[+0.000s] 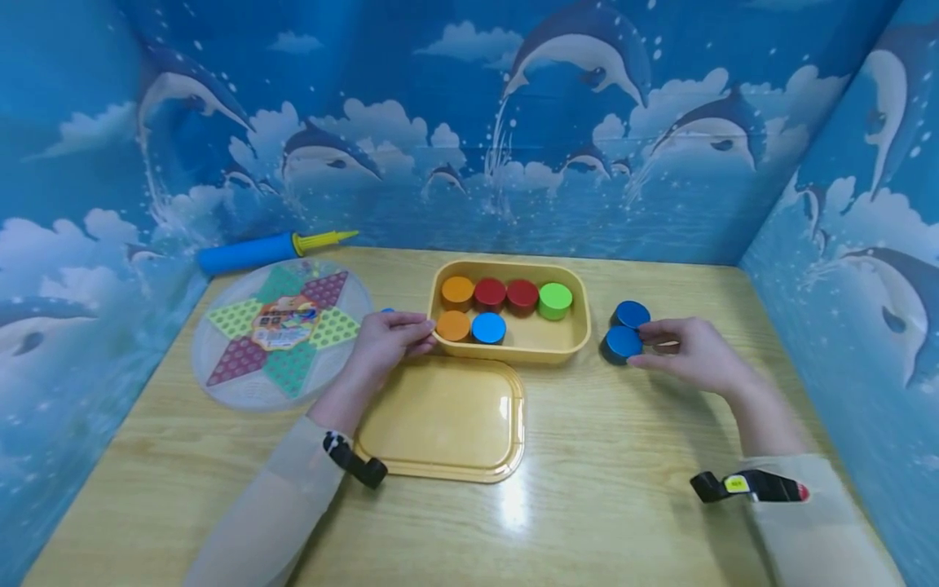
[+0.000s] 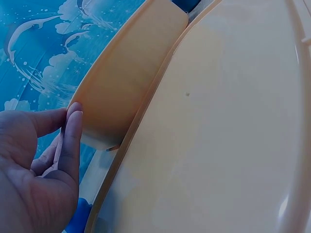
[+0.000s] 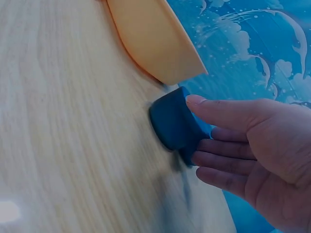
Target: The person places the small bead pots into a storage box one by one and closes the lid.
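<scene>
A yellow rectangular box (image 1: 528, 350) holds several short cylinders: orange (image 1: 458, 290), red (image 1: 522, 297), green (image 1: 555, 301) and light blue (image 1: 488, 328). My left hand (image 1: 392, 338) pinches the rim at the box's left end, thumb and fingers meeting there in the left wrist view. Right of the box, two dark blue cylinders (image 1: 623, 344) stand against each other on the table. My right hand (image 3: 243, 145) grips the nearer dark blue cylinder (image 3: 170, 121) between thumb and fingers. The fingers also lie close to the farther one, and I cannot tell whether they touch it.
A yellow lid (image 1: 443, 420) lies in front of the box. At the left are a round star-patterned game board (image 1: 242, 330) and a blue pump (image 1: 249, 252) with a yellow nozzle. Something blue (image 2: 80, 216) is partly hidden behind my left hand. Dolphin-printed cloth walls surround the table.
</scene>
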A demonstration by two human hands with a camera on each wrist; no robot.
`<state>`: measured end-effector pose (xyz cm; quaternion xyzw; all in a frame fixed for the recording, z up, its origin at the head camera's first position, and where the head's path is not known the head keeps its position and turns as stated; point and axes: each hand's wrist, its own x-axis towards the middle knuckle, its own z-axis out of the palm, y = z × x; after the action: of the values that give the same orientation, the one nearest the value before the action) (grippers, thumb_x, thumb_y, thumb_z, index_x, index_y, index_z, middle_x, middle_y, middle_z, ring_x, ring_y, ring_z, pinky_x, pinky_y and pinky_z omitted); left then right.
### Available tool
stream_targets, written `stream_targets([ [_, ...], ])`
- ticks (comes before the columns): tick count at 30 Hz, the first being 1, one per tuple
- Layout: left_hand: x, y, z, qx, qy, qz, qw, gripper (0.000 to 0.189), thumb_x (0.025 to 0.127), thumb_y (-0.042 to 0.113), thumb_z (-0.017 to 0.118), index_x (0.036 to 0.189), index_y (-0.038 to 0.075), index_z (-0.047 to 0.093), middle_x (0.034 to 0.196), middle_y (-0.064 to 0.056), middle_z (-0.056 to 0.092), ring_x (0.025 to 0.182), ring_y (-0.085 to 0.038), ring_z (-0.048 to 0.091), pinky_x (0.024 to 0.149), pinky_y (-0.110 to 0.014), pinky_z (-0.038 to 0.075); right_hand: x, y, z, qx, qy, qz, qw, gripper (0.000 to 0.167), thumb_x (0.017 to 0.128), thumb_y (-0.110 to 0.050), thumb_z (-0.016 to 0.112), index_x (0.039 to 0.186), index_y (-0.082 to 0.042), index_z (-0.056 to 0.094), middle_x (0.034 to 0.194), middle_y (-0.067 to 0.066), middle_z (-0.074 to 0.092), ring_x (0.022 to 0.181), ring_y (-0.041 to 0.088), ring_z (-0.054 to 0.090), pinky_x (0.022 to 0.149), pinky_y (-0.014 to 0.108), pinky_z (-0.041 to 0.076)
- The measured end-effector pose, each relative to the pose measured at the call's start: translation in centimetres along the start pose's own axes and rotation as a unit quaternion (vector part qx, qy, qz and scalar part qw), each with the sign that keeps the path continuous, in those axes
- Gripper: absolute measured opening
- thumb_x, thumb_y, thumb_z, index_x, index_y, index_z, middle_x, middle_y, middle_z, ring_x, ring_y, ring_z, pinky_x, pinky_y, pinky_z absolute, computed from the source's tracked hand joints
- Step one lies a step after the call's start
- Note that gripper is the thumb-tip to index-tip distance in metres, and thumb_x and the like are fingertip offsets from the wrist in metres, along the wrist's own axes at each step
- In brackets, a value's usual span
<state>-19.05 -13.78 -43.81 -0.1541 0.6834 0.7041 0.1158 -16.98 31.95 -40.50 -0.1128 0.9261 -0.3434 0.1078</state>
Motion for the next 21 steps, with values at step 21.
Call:
stream_targets([
  [21,0.1,0.0,0.1,0.003,0.008,-0.005,1.0,0.029,0.1,0.006,0.075,0.127,-0.003,0.07,0.115,-0.021,0.072,0.092,-0.024,0.077,0.083,-0.032,0.066,1.1,0.7,2.7,0.025,-0.013,-0.011,0.9996,0.073,0.091,-0.033,0.088,0.145,0.006,0.058,0.14,0.028,0.062,0.12,0.043,0.067,0.099,0.054,0.06],
])
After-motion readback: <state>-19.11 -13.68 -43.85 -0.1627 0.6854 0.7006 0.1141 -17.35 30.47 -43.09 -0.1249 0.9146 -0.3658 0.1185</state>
